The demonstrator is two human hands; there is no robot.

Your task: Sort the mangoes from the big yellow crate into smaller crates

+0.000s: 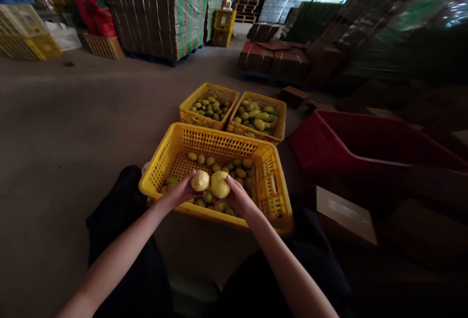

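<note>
Side by side above the big yellow crate [270, 181], two pale yellow lemons are held up. My left hand [184, 192] is closed around the smaller lemon [200, 180], which has a brownish mark on its face. Wrapped round the larger lemon [220, 184] is my right hand [238, 197], thumb on its upper side. Beneath them, green and yellow lemons [240, 172] lie along the crate's far, right and near sides. My hands and the held fruit hide part of the crate's contents.
Two smaller yellow crates of fruit, a left one [188, 113] and a right one [281, 119], stand just beyond. To the right are a red tub [310, 142] and a cardboard box [345, 213]. Wrapped pallet stacks [146, 15] rise behind.
</note>
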